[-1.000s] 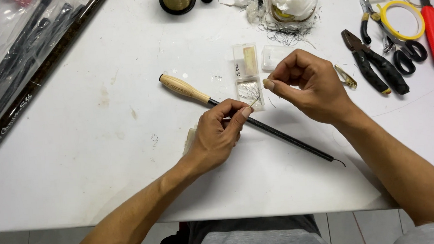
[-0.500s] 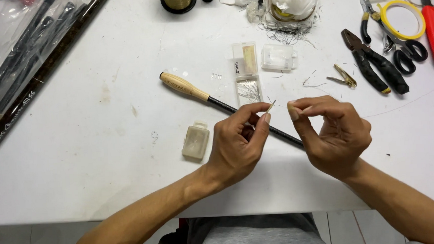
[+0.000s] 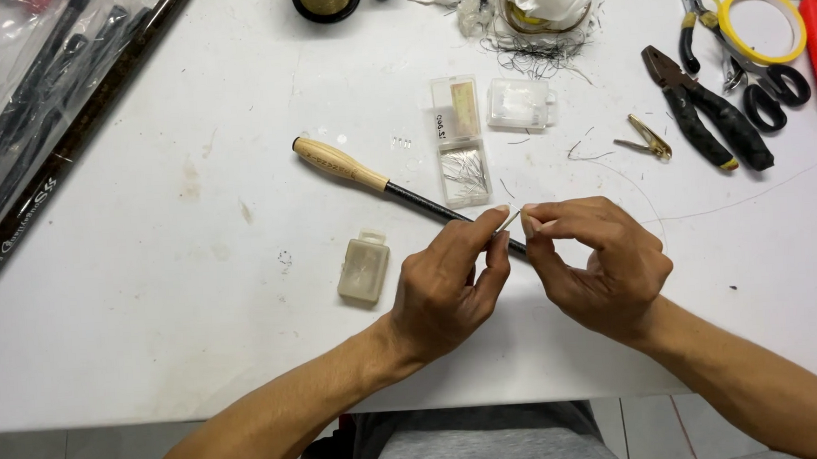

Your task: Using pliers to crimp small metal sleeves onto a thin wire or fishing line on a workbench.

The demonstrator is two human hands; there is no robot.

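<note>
Your left hand (image 3: 449, 283) & right hand (image 3: 597, 266) meet fingertip to fingertip, both pinched shut on a tiny thin pin (image 3: 512, 220) btwn them, just above the black rod (image 3: 426, 203) w/ wooden handle. Small closed box (image 3: 364, 270) sits left of your left hand on the tabletop (image 3: 151, 299).

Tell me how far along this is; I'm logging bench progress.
Done: a small clear box lies open beside the wooden-handled rod. In hand: left hand and right hand pinch a thin pale piece between fingertips above the rod. Left: the small closed case lies untouched.
</note>
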